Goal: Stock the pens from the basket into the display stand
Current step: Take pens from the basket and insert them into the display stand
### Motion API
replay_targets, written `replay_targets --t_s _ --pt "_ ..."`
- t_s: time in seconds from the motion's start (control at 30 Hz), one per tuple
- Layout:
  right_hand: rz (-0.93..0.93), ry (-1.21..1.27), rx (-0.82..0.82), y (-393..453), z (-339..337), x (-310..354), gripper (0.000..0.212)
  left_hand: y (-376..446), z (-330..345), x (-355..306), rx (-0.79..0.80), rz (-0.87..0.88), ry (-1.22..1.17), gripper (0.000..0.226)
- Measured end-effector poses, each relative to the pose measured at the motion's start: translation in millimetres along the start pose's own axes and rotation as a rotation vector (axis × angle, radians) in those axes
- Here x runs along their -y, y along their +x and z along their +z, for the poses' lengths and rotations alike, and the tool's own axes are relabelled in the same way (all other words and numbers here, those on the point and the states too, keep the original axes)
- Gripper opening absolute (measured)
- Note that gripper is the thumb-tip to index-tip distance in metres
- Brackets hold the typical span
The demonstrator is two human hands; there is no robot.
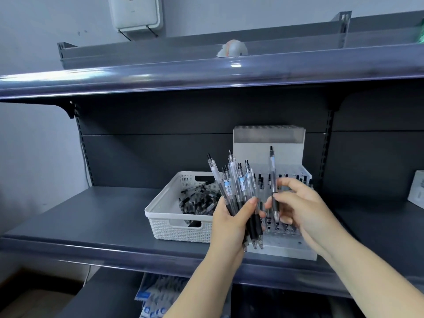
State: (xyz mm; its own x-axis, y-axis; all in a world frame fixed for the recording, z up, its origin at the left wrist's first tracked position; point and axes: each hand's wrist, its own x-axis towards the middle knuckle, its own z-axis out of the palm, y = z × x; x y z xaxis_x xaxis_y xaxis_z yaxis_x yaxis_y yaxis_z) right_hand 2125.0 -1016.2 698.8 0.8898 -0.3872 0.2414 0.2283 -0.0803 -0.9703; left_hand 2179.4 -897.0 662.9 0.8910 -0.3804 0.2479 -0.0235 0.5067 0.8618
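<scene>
One pen (pixel 273 177) stands straight up, tip down, pinched in the right hand (pixel 296 203) just above the display stand (pixel 284 245). Its slots sit right below. The left hand (pixel 231 221) grips a bunch of pens (pixel 238 191) beside the white basket (pixel 169 216).
</scene>
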Motion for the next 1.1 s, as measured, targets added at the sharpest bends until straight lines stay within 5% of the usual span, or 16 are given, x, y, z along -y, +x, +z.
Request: replay_targets --t_s 0.33,0.53,0.77,1.1 --pt "0.103 -0.173 0.142 1 -2 4 0.009 0 4 5 -0.010 -0.059 -0.025 0.022" --pt "-0.098 -0.649 0.102 5 6 0 0.011 5 5 8 -0.070 -0.120 -0.077 0.028" --pt "-0.257 -0.781 -0.049 -1 23 -6 0.018 12 10 11 -0.148 -0.171 -0.150 0.024" --pt "-0.413 -0.983 0.026 -2 53 -15 0.042 21 -4 -5 -0.159 -0.208 -0.124 0.033"
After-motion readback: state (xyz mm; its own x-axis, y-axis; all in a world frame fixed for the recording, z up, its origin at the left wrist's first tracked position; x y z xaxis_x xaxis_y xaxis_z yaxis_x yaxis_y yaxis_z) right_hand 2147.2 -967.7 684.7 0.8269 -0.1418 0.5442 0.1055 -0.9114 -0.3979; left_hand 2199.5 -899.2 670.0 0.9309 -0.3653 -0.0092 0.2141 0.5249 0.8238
